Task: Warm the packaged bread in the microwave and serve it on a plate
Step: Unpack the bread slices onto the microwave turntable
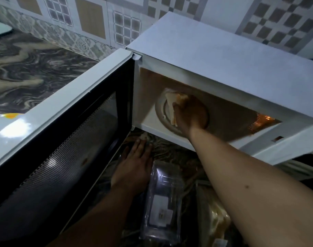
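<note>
Right hand [187,113] gripping bread [171,102] on microwave [214,56] turntable; left hand [134,163] flat, open on worktop [27,68]. Plating pending.

We're reaching fwd w/ our right arm, stretched nearly straight, forearm rising from lower right toward centre. Our right hand [187,113] is turned palm-down, fingers [177,106] curling round the bread [171,102], gripping it. Our left arm is coming up from the bottom edge, angled fwd & slightly right. Our left hand [134,164] is lying flat, palm down, fingers straight & close together, pointing away from us, pressing on the table [170,154].
</note>
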